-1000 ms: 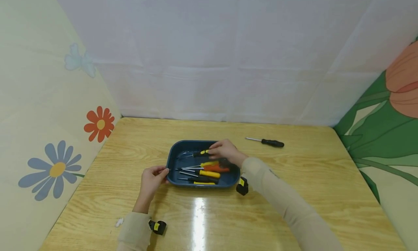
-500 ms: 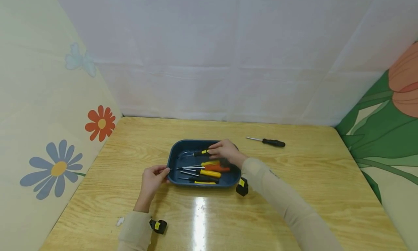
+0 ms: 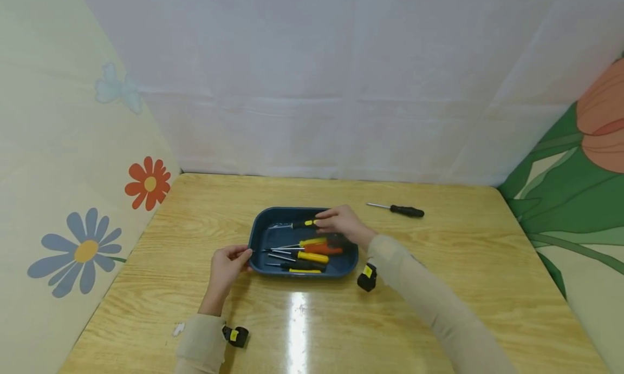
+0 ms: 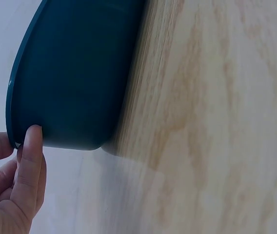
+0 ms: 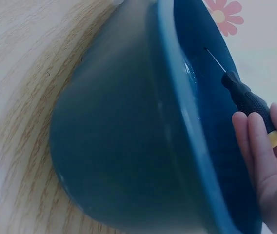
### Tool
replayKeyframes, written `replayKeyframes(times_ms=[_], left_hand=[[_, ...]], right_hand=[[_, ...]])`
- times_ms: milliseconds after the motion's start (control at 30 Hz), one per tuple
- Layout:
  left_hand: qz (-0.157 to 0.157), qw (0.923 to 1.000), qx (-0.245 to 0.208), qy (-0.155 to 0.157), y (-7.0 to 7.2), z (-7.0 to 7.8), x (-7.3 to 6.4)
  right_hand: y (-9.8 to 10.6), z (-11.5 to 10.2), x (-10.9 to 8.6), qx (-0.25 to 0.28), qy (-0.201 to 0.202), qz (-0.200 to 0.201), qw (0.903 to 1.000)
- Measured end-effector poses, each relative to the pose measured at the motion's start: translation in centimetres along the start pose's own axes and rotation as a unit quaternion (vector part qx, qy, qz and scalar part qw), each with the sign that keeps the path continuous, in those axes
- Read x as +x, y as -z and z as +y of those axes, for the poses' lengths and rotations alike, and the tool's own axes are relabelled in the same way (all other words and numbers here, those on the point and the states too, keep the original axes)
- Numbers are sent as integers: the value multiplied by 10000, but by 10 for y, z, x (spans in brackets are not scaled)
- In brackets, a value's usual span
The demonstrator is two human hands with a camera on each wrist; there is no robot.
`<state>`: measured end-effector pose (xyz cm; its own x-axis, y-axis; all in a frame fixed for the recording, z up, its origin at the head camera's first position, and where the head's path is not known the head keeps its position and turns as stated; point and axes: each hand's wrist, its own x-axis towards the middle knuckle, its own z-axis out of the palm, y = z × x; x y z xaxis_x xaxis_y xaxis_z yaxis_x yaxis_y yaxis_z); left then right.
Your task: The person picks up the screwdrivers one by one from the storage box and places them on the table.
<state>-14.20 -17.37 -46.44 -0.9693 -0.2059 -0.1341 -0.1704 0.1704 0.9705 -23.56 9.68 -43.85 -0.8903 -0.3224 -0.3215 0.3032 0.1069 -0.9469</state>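
A dark blue tray (image 3: 267,216) stands on the table with several screwdrivers in it. My left hand (image 3: 227,268) pinches its left rim between thumb and fingers; the left wrist view shows the same grip on the tray (image 4: 75,73). Over the tray's far right part, my right hand (image 3: 343,223) holds a small black and yellow screwdriver (image 3: 303,223) by its handle. Its thin shaft points left. In the right wrist view the thumb and fingers pinch the screwdriver (image 5: 248,100). Nearer the front of the tray lie a yellow-handled screwdriver (image 3: 314,257) and an orange-handled one (image 3: 323,249).
A black-handled screwdriver (image 3: 407,211) lies on the table behind and right of the tray. A small white scrap (image 3: 179,328) is near the left forearm. A pale cloth (image 3: 302,92) hangs behind the wooden table (image 3: 439,244).
My right hand, with the black and yellow screwdriver, has shifted slightly right and up in the head view. The left hand stays on the tray's rim.
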Motion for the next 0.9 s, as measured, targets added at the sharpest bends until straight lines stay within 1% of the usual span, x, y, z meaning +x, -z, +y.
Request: replayKeyframes(times_ms=[300,600,900], left_hand=[[-27,10000,72,62,1,0,0],[-24,9999,86,99,0,-1,1],[-25,9999,100,116,0,0,0]], right_hand=[[6,-1,-6,-53,15,-61,10000],[12,-4,-14,20,11,65,10000],[24,-4,-22,145,-25,155,9998]])
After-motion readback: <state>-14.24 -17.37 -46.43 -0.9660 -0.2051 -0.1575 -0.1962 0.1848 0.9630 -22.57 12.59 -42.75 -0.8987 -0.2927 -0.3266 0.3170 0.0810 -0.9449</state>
